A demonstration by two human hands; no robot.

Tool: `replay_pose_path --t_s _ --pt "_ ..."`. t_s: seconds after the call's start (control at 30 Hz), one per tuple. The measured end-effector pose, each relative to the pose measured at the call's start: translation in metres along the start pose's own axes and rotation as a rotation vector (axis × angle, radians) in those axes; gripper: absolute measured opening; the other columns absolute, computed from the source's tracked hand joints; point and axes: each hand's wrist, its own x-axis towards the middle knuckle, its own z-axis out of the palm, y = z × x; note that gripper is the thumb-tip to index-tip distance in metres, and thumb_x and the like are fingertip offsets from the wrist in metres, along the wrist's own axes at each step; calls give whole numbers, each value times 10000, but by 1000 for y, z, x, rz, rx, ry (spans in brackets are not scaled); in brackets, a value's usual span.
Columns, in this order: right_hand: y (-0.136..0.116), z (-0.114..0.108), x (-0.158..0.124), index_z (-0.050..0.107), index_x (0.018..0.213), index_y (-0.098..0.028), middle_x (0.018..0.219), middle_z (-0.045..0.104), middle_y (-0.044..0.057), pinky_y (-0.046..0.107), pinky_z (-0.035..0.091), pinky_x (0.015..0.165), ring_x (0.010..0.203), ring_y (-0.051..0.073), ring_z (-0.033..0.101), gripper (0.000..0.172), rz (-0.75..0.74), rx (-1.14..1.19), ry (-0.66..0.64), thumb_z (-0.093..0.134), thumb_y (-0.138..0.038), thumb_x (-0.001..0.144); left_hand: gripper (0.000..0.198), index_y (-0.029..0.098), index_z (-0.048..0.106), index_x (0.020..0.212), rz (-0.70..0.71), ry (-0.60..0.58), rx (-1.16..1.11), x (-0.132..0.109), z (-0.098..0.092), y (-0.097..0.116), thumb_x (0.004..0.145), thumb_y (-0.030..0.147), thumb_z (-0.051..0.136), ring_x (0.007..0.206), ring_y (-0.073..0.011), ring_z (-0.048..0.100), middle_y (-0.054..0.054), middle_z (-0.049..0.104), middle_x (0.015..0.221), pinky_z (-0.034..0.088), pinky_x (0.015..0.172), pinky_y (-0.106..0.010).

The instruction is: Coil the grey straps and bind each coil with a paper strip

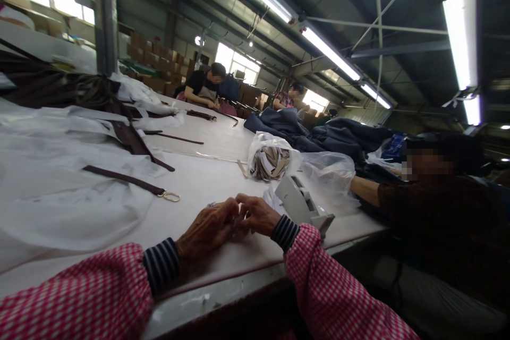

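My left hand [213, 226] and my right hand [257, 215] meet over the white table [191, 170], near its front edge. The fingers of both are bent and pressed together; whatever is between them is hidden. Just right of my right hand stands a grey-white tape dispenser [297, 199], tilted in view, with some white paper [273, 199] beside it. To the left of my left hand lies a dark brown strap [123, 178] with a gold-coloured metal clasp [170, 196] at its near end.
Behind the dispenser sits a clear plastic bag [271, 162] of beige strips. Dark straps [59, 90] are heaped on plastic sheeting at the left. Dark blue fabric [319, 130] is piled at the back. A co-worker [438, 223] is close on the right, one arm reaching onto the table.
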Motion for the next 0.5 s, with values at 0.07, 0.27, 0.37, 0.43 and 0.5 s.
replay_pose_path --t_s 0.07,0.27,0.37,0.43,0.5 --pt "0 -3 4 738 907 -154 708 695 -38 196 464 579 605 114 624 213 -28 11 -50 787 -88 711 47 228 444 898 -24 -29 1 1 -4 2 903 233 491 699 -170 558 0 609 822 380 647 -283" --pt "6 -8 14 707 669 -118 567 578 -65 181 373 541 580 84 519 120 -67 -17 -90 826 -134 665 259 208 613 990 -151 -173 278 -3 -18 10 892 446 642 975 -298 582 -66 681 979 395 863 -443" --pt "3 -9 16 724 714 -111 577 616 -48 177 390 512 562 98 561 138 -51 -42 -122 831 -192 682 225 221 669 979 -104 -254 407 -5 -17 10 914 435 650 1129 -347 510 -70 695 1071 334 944 -520" --pt "-5 -12 15 745 766 -110 609 658 -28 174 424 511 578 115 615 122 -43 -73 -157 802 -211 728 218 227 683 996 -131 -278 423 -5 -16 10 964 425 598 1122 -334 499 -61 702 1067 324 944 -519" --pt "-15 -16 14 760 814 -115 625 683 -15 168 442 498 582 127 655 97 -38 -122 -210 760 -207 781 218 231 687 1015 -137 -290 408 -5 -14 9 984 411 569 1092 -314 498 -58 697 1049 328 935 -502"
